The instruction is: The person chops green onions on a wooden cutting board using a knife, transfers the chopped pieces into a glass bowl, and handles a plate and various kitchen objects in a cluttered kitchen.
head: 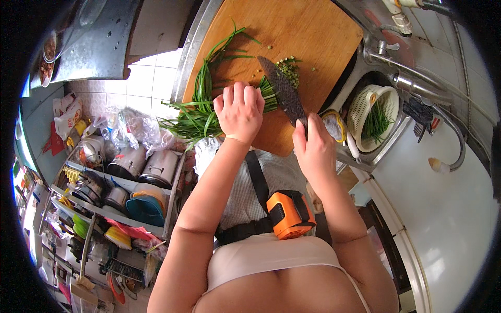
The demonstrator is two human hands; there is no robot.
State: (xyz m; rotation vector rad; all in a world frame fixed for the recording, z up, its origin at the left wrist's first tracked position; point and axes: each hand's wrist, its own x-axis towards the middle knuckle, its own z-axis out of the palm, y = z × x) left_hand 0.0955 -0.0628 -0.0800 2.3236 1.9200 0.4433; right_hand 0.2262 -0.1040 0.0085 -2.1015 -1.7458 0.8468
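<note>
Across a wooden cutting board (325, 39) lies a bunch of long green stalks, likely garlic chives (203, 90). My left hand (241, 109) presses down on the bunch with its fingers curled over it. The cut stalk ends show just right of those fingers. My right hand (315, 143) grips the handle of a kitchen knife with a dark, mottled blade (282, 88). The blade stands beside the stalk ends, its tip pointing away from me. A small heap of chopped pieces (289, 68) lies on the blade's far right side, with a few crumbs scattered around it.
Under the board's right side is a steel sink (366, 158) holding a white colander (352, 117) with more green stalks (377, 123). A faucet (422, 86) reaches over it. At left, a rack holds several metal pots (158, 168). An orange device (291, 214) hangs at my chest.
</note>
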